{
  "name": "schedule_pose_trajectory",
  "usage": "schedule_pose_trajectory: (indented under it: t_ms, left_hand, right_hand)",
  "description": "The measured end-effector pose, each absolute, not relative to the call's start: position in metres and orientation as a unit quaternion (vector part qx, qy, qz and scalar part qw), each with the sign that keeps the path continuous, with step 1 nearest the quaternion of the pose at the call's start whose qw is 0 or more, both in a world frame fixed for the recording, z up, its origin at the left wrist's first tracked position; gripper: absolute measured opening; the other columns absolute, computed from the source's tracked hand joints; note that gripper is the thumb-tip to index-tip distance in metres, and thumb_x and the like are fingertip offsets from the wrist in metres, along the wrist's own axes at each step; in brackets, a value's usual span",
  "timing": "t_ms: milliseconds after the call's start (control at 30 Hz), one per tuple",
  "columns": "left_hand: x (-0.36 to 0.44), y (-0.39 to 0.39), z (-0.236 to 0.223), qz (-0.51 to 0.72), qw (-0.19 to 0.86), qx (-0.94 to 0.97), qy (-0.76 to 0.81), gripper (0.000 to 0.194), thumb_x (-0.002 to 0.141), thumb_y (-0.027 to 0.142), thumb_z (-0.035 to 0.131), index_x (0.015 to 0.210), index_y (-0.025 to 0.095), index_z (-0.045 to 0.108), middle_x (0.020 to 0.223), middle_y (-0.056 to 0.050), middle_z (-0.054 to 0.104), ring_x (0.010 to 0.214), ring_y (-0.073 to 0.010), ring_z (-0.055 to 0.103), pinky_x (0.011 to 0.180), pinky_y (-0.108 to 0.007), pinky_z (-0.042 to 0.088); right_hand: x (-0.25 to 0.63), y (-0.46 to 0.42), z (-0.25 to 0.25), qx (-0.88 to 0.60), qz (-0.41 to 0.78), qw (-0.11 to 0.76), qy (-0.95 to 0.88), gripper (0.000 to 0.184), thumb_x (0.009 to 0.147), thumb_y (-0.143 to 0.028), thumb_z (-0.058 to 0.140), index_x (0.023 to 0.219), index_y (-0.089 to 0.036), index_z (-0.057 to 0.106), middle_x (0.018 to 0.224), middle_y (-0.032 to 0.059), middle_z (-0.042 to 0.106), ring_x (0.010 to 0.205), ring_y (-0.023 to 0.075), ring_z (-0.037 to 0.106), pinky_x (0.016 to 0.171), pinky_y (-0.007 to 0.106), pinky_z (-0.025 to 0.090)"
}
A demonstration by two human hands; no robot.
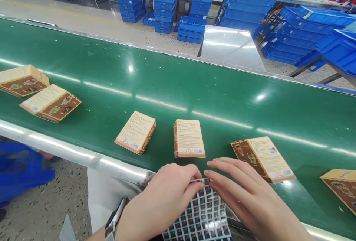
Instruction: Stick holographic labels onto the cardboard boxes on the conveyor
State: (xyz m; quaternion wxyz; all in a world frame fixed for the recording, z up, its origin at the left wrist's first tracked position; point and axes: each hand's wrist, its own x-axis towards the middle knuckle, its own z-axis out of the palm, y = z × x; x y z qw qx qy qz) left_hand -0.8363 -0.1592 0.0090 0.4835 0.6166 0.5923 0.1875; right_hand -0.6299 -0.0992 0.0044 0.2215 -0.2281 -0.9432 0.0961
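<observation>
Carton (340,189) cut off by right edge, print unreadable
</observation>
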Motion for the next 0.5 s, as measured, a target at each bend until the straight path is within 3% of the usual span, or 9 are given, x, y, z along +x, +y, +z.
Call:
schedule_pose_trajectory:
  t_ms: [167,233,367,433,500]
  left_hand:
    - [-0.833,-0.157,0.006,0.172,0.479,0.615,0.602,0.022,0.101,0.032,0.05,0.086,0.022,0.063,0.073,0.003,0.065,0.066,-0.0149,0.058,0.058,-0.024,0.034]
    - [-0.835,-0.158,0.006,0.172,0.483,0.607,0.606,0.025,0.101,0.035,0.05,0.083,0.022,0.062,0.07,0.003,0.063,0.063,-0.0143,0.056,0.055,-0.024,0.033]
    - [-0.843,-0.162,0.005,0.174,0.459,0.643,0.588,0.024,0.1,0.032,0.054,0.081,0.021,0.065,0.07,0.004,0.065,0.064,-0.0134,0.059,0.056,-0.024,0.038]
    - [-0.845,-0.163,0.004,0.201,0.415,0.701,0.545,0.019,0.098,0.028,0.059,0.082,0.021,0.066,0.08,0.003,0.07,0.076,-0.0143,0.064,0.065,-0.024,0.046]
    - [-0.843,-0.162,0.001,0.235,0.337,0.767,0.493,0.017,0.097,0.024,0.06,0.082,0.02,0.066,0.106,-0.003,0.073,0.104,-0.0187,0.065,0.085,-0.027,0.052]
  right_hand:
    - [-0.624,-0.108,0.004,-0.217,0.076,0.23,-0.946,0.032,0.095,-0.001,0.047,0.109,-0.021,0.068,0.117,0.0112,0.072,0.111,0.0267,0.066,0.089,0.042,0.056]
    - [-0.621,-0.108,0.004,-0.217,0.108,0.249,-0.938,0.03,0.094,-0.002,0.051,0.107,-0.022,0.069,0.116,0.0095,0.073,0.111,0.0253,0.066,0.09,0.039,0.055]
    - [-0.616,-0.091,-0.002,-0.376,0.278,0.302,-0.831,0.012,0.095,-0.029,0.064,0.086,-0.026,0.071,0.108,0.0055,0.075,0.099,0.0233,0.07,0.08,0.033,0.058]
    - [-0.62,-0.078,-0.01,-0.497,0.359,0.336,-0.715,0.027,0.09,-0.049,0.067,0.077,-0.025,0.07,0.111,0.0074,0.075,0.101,0.0266,0.07,0.082,0.036,0.057]
    - [-0.628,-0.066,-0.019,-0.56,0.423,0.372,-0.607,0.038,0.08,-0.06,0.072,0.073,-0.023,0.07,0.117,0.0096,0.073,0.108,0.0306,0.067,0.09,0.042,0.054]
